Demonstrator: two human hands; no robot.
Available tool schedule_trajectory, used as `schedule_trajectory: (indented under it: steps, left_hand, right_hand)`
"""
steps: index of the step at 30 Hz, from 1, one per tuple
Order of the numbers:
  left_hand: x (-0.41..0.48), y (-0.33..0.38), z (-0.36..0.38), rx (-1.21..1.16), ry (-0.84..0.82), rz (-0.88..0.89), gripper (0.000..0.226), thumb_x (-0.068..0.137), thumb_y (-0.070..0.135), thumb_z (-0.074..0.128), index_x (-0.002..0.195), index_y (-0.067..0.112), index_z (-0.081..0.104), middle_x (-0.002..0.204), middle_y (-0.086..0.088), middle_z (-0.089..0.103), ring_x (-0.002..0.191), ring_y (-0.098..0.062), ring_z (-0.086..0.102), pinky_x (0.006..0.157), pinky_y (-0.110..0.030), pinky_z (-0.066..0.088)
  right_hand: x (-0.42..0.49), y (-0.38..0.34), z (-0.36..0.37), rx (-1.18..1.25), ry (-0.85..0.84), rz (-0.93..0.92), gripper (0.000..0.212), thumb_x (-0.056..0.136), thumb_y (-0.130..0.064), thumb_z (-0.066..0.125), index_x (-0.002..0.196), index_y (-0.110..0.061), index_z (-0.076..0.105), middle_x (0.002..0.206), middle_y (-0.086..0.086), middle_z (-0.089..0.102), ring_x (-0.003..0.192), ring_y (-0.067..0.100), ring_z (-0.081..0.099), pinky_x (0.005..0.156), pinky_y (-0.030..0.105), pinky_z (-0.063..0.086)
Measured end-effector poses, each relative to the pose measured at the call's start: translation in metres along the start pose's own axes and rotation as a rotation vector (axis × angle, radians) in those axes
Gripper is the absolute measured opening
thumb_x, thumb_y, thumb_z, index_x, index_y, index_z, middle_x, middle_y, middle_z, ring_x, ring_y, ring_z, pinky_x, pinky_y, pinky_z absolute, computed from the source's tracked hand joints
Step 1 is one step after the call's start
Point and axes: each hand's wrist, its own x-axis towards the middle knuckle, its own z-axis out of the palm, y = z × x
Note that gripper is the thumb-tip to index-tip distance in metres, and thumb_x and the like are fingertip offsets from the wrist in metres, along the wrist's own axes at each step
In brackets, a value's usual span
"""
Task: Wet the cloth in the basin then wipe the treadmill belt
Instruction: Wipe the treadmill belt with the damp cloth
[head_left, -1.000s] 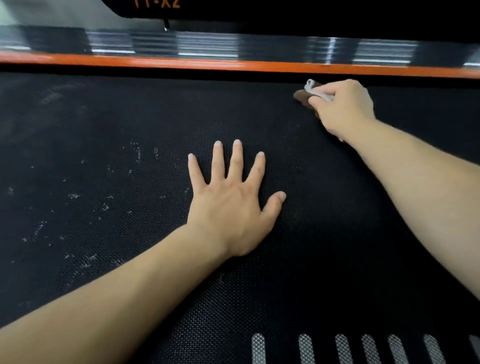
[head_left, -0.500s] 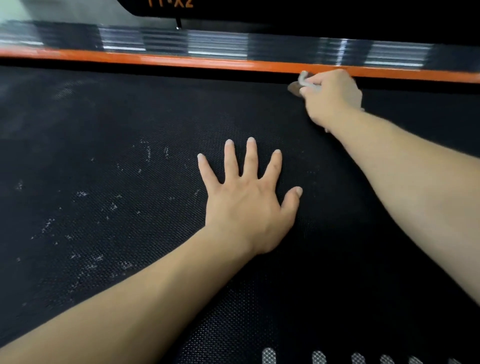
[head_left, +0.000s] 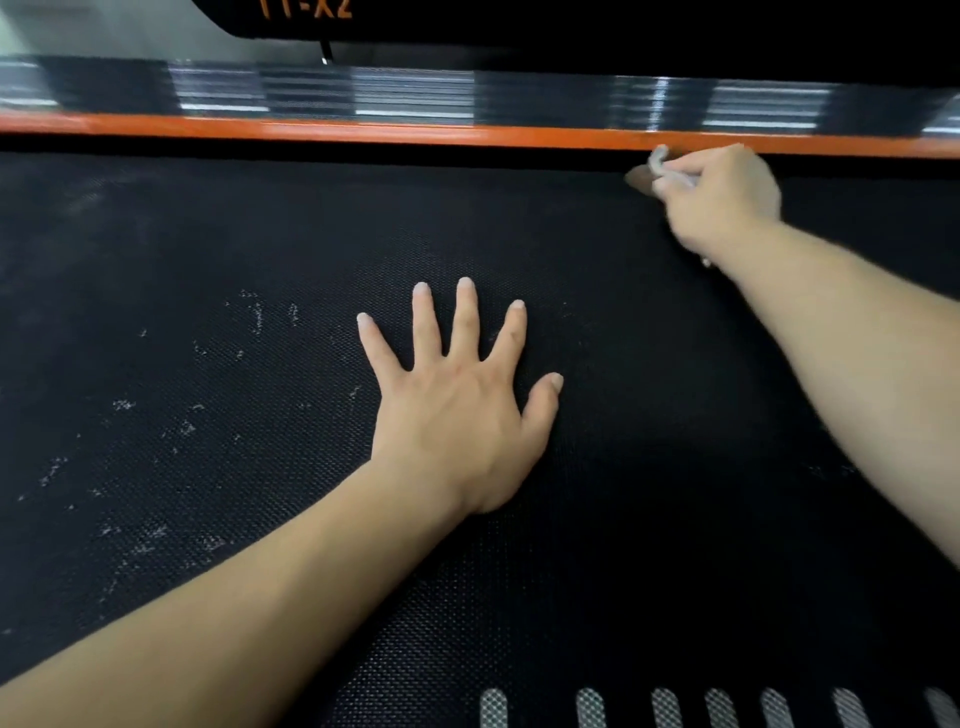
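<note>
The black textured treadmill belt fills the head view. My left hand lies flat on the belt near its middle, fingers spread and straight. My right hand is at the belt's far edge, just under the orange strip, and grips a bunched cloth. Only a grey-white fold and a brownish corner of the cloth stick out to the left of the fist; the rest is hidden in the hand. The basin is out of view.
An orange side strip and a glossy black ribbed rail run along the far edge. White dust specks dot the belt's left half. Oval grey markings line the bottom right.
My right hand has carried the cloth away from me to the belt's far edge by the orange strip. My left hand has stayed flat on the belt.
</note>
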Motion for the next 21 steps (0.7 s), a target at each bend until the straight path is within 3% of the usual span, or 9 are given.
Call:
schedule_trajectory:
  steps: [4,5,10,13,15,17,21]
  left_hand:
    - [0.001,0.000,-0.002,-0.002,-0.011,0.080,0.067,0.097,0.065,0.008,0.159,0.040,0.002,0.170,-0.003,-0.005,0.154,-0.037,-0.015,0.114,-0.072,-0.008]
    - [0.001,0.000,-0.004,-0.008,-0.025,0.086,0.067,0.096,0.064,0.007,0.159,0.041,0.002,0.170,-0.003,-0.006,0.154,-0.036,-0.016,0.115,-0.071,-0.009]
    - [-0.003,0.023,-0.001,-0.028,-0.035,0.047,0.066,0.100,0.059,0.013,0.160,0.035,0.001,0.169,-0.014,-0.009,0.153,-0.038,-0.018,0.116,-0.068,-0.012]
    - [-0.004,0.031,0.006,-0.007,0.013,0.047,0.068,0.097,0.060,0.009,0.160,0.035,0.003,0.168,-0.018,-0.004,0.153,-0.040,-0.014,0.115,-0.070,-0.009]
    - [-0.005,0.029,0.006,0.006,0.016,0.051,0.069,0.096,0.062,0.007,0.160,0.035,0.002,0.168,-0.018,-0.004,0.153,-0.041,-0.013,0.115,-0.070,-0.007]
    - [-0.006,0.027,0.005,0.013,0.015,0.059,0.070,0.095,0.063,0.006,0.159,0.035,0.001,0.168,-0.017,-0.004,0.153,-0.040,-0.013,0.116,-0.070,-0.006]
    - [-0.006,0.028,0.004,0.010,0.008,0.062,0.070,0.095,0.063,0.005,0.159,0.036,0.001,0.169,-0.015,-0.004,0.153,-0.039,-0.014,0.116,-0.070,-0.006]
  right_hand:
    - [-0.026,-0.013,0.005,0.029,-0.197,-0.251,0.030,0.094,-0.041,0.060,0.121,-0.036,0.070,0.111,-0.001,0.062,0.101,0.021,0.054,0.091,0.038,0.044]
    - [-0.023,-0.007,0.000,-0.005,-0.182,-0.256,0.031,0.093,-0.045,0.059,0.122,-0.038,0.069,0.113,-0.001,0.063,0.104,0.022,0.056,0.093,0.039,0.045]
    - [-0.002,0.025,-0.023,-0.047,0.022,0.027,0.025,0.092,-0.043,0.062,0.114,-0.039,0.072,0.118,0.000,0.069,0.107,0.032,0.063,0.094,0.048,0.052]
    - [-0.035,0.008,-0.011,0.037,-0.050,-0.083,0.024,0.088,-0.047,0.060,0.109,-0.047,0.072,0.101,-0.006,0.066,0.093,0.027,0.062,0.084,0.045,0.054]
    - [-0.057,0.010,-0.007,0.068,-0.134,-0.216,0.026,0.091,-0.044,0.061,0.114,-0.042,0.072,0.101,-0.004,0.059,0.094,0.022,0.056,0.085,0.040,0.048]
    - [-0.056,0.015,-0.013,-0.001,-0.112,-0.279,0.028,0.093,-0.041,0.062,0.120,-0.038,0.070,0.104,-0.002,0.057,0.099,0.022,0.054,0.087,0.038,0.043]
    - [-0.024,0.035,-0.027,-0.062,0.048,-0.051,0.030,0.093,-0.043,0.060,0.120,-0.037,0.070,0.118,0.001,0.067,0.109,0.030,0.061,0.091,0.039,0.048]
